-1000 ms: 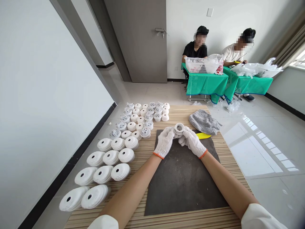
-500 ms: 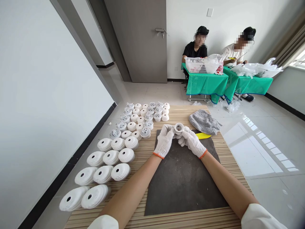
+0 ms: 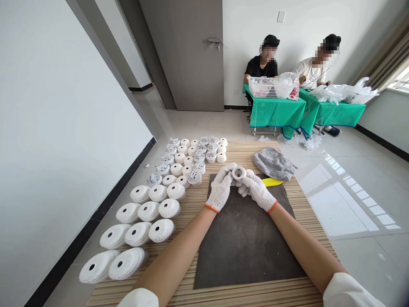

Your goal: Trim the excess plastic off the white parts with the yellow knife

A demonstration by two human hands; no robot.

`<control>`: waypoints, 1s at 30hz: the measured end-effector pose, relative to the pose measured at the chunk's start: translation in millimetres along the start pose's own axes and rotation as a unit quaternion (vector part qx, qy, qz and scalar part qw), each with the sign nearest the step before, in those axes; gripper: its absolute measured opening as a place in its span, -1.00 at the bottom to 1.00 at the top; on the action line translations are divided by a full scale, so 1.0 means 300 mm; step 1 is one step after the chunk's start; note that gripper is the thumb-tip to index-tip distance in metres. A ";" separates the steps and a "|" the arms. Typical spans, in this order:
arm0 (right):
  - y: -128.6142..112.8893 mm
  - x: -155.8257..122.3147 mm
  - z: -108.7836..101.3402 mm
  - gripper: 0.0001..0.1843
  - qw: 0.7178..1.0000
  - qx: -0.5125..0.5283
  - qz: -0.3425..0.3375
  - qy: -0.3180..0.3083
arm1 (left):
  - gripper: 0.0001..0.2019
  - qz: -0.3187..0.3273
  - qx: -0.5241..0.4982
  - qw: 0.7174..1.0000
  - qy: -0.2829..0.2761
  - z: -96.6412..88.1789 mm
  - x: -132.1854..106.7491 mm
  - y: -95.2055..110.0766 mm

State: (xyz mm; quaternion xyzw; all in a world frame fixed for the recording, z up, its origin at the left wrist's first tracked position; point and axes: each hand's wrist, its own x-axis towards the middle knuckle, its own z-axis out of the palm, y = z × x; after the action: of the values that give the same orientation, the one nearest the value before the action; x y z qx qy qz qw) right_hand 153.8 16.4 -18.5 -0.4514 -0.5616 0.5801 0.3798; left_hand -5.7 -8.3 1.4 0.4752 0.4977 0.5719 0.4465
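Both gloved hands pinch a small white ring-shaped plastic part (image 3: 239, 173), held upright over the far end of a dark mat (image 3: 243, 243). My left hand (image 3: 221, 185) grips its left side, fingers curled behind it. On the other side my right hand (image 3: 257, 188) has its fingertips closed on the part's right and lower edge. The gloves are white knit with orange cuffs. Just beyond the right hand lies a yellow tool handle (image 3: 271, 182), its other end hidden. A grey cloth (image 3: 274, 163) rests behind that.
Rows of white round housings (image 3: 149, 210) fill the table's left side; several farther ones (image 3: 194, 177) show grey inner faces. Across the room two people sit at tables with green covers (image 3: 277, 111), with a white basket (image 3: 271, 88) and plastic bags. A grey door (image 3: 191, 55) stands behind.
The ring-shaped part has shifted slightly left and down and turned a little in my fingers. My left fingers have moved slightly. One seated person across the room has moved a hand.
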 end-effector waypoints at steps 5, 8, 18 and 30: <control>0.017 0.009 -0.001 -0.73 1.000 0.004 0.011 -0.003 | -0.68 -0.003 -0.011 1.000 0.004 0.000 0.006 -0.013; 0.015 0.003 -0.003 -0.71 1.000 0.002 0.016 -0.004 | -0.67 -0.005 -0.005 1.000 0.002 -0.005 0.006 -0.012; -0.082 -0.057 0.016 -0.59 1.000 -0.016 -0.004 -0.002 | -0.69 0.028 0.046 0.999 0.004 -0.018 0.005 -0.030; -0.084 -0.081 0.062 -0.59 0.999 -0.041 -0.029 0.014 | -0.61 -0.010 0.037 0.999 0.009 0.006 -0.003 -0.019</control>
State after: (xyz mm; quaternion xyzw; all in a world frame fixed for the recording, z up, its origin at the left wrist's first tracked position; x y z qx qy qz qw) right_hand 142.0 -10.4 8.2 -0.4581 -0.5923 0.5393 0.3854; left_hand -3.5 -8.4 -4.4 0.4812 0.5274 0.5528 0.4297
